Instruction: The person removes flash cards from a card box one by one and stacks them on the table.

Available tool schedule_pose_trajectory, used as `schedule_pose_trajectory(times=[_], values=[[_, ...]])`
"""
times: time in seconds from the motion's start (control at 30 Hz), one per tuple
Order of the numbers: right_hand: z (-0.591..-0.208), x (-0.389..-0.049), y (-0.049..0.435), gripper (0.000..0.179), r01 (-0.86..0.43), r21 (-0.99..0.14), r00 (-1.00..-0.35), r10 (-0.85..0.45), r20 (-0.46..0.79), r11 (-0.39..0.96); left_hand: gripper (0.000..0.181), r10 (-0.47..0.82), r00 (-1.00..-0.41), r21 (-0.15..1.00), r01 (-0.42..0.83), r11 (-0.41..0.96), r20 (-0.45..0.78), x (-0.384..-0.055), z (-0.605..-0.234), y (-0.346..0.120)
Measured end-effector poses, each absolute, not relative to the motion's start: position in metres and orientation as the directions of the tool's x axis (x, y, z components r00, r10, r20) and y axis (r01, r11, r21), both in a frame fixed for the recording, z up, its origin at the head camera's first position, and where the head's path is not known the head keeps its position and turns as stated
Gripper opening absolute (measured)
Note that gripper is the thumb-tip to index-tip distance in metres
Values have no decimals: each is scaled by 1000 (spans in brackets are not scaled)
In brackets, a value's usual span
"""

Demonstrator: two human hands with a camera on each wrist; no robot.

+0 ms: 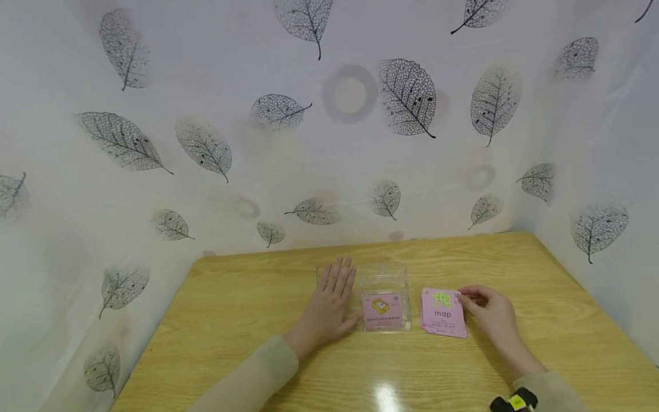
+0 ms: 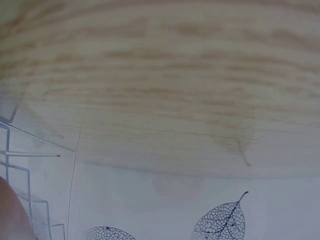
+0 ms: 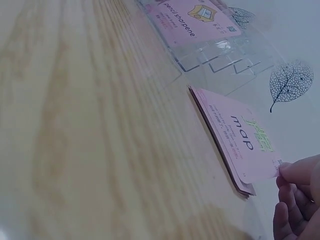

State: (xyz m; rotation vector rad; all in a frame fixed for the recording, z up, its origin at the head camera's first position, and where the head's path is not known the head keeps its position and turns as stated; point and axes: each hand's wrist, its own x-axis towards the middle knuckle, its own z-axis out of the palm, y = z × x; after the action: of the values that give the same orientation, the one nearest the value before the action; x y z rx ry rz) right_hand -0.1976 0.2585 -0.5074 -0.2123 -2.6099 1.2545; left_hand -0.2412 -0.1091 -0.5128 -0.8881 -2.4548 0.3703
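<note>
A clear, stepped plastic card holder [image 1: 383, 280] stands on the table. A pink "pencil sharpener" card [image 1: 382, 312] sits in its front, also visible at the top of the right wrist view. My left hand [image 1: 332, 306] lies with straight fingers over the holder's left side, its thumb pointing toward the card. Right of the holder is a small stack of pink cards [image 3: 220, 145] with a "map" card [image 1: 443, 313] on top. My right hand [image 1: 489, 312] pinches the upper right corner of the "map" card between thumb and index finger; the other fingers are curled.
The wood-grain table [image 1: 231, 320] runs back to a pale curtain [image 1: 309, 160] printed with dark leaf skeletons, which also hangs along both sides. A black strap with a yellow patch [image 1: 516, 401] is on the right wrist.
</note>
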Motion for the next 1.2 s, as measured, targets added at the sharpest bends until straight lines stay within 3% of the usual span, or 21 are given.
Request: schedule_pose_trajectory(times=[1.2], values=[[-513, -203, 266, 20, -23, -802, -954, 227, 197, 597, 106, 657, -664, -432, 506, 746, 357, -241, -513, -110]])
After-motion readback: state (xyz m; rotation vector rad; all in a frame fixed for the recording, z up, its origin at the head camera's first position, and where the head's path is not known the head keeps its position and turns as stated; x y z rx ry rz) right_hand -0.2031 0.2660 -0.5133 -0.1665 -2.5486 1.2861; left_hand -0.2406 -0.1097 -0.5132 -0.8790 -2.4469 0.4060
